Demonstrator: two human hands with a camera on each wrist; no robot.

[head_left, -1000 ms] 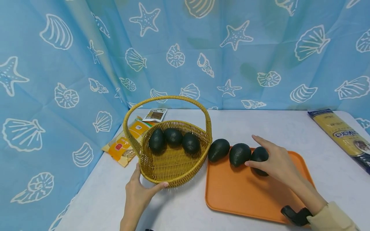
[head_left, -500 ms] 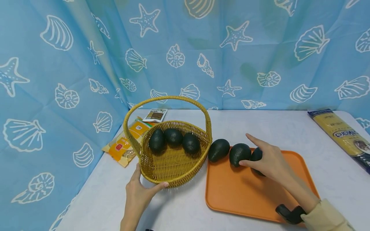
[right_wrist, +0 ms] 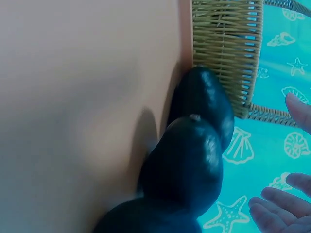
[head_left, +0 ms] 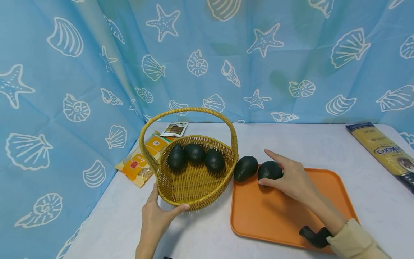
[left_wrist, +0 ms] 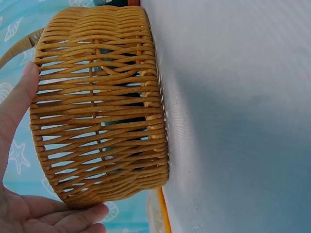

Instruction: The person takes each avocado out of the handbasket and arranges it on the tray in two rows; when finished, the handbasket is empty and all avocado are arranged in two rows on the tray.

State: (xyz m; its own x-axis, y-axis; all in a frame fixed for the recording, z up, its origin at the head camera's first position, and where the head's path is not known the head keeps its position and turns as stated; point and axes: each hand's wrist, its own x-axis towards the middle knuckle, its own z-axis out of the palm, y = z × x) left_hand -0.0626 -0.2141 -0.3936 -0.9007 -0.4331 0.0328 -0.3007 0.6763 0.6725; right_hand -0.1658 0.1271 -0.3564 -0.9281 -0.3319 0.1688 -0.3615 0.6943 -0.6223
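Note:
A wicker basket (head_left: 192, 187) with a tall handle stands left of centre, with three dark green avocados (head_left: 215, 160) at its far side. My left hand (head_left: 155, 219) grips the basket's near-left side, thumb and fingers spread along the weave below the rim. Beside the basket, on the far edge of an orange tray (head_left: 258, 219), lie an avocado at the left (head_left: 245, 169), a middle avocado (head_left: 269, 169) and a third avocado (right_wrist: 146, 218), which my right hand hides in the head view. My right hand (head_left: 292, 180) hovers around the middle avocado, thumb and fingers apart, holding nothing.
Behind the basket at the left lie an orange food packet (head_left: 137, 163) and a small white-and-brown sachet (head_left: 175, 129). A long yellow-and-blue packet (head_left: 381, 147) lies at the right table edge. A blue shell-print curtain (head_left: 226, 100) hangs behind the white table.
My right hand has moved left from the third avocado to the middle one, its fingers still apart. The left hand and the basket have stayed in place.

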